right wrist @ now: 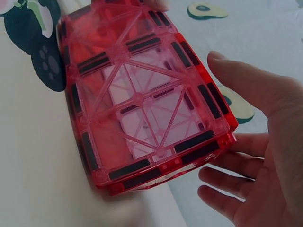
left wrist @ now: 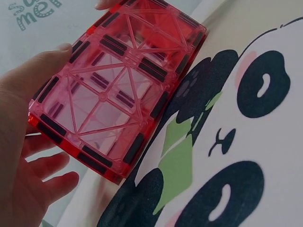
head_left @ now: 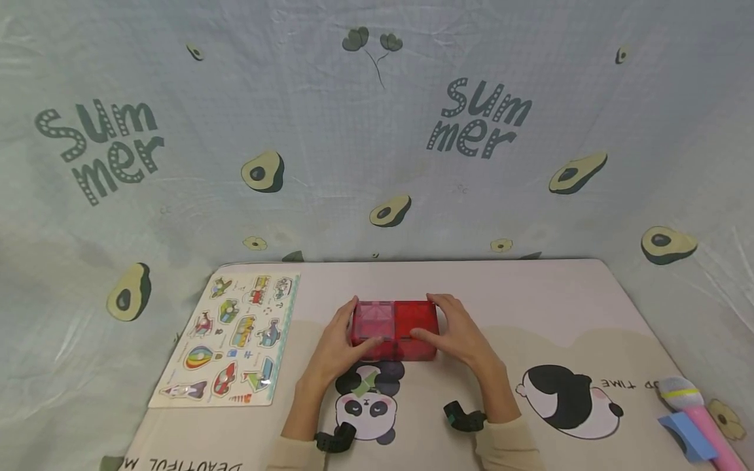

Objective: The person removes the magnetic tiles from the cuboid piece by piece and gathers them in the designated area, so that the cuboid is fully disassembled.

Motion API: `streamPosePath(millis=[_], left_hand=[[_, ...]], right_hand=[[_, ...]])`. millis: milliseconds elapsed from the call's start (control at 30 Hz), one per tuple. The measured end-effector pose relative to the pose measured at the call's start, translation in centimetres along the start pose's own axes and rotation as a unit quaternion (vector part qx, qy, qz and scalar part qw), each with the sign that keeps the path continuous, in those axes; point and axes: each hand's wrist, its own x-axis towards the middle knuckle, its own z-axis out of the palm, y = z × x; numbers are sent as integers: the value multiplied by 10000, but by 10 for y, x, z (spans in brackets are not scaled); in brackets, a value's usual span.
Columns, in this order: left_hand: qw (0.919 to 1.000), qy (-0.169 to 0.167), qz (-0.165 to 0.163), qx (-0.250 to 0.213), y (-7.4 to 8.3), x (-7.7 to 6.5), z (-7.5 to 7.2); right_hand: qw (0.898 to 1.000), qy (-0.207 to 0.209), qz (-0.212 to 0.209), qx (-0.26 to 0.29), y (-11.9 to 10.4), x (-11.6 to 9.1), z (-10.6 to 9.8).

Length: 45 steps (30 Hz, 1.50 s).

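Note:
A flat rectangular box of see-through red and pink magnetic tiles (head_left: 415,320) stands on the mat at the middle in the head view. Dark magnet strips line its edges in both wrist views. My left hand (head_left: 338,343) grips its left end, thumb at the near edge and fingers around the side. At the right end my right hand (head_left: 465,337) holds it likewise, thumb towards the front and fingers behind. In the right wrist view its thumb (right wrist: 225,66) is right beside the tile edge, with the fingertips partly hidden behind the box.
A picture puzzle board (head_left: 230,343) lies at the left of the mat (head_left: 365,278). A pink toy microphone (head_left: 707,425) and a blue arched block (head_left: 686,435) are at the right edge. Printed cloth (head_left: 330,118) hangs behind.

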Motion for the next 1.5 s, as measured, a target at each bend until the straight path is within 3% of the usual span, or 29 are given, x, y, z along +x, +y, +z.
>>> streamPosePath(millis=[467, 1500], left_hand=[[9970, 44, -32, -776, -5, 1, 8], [9931, 5, -54, -1168, -8, 0, 10]], right_hand=[[9985, -278, -45, 463, 12, 1, 1], [9939, -140, -158, 1084, 25, 2, 2]])
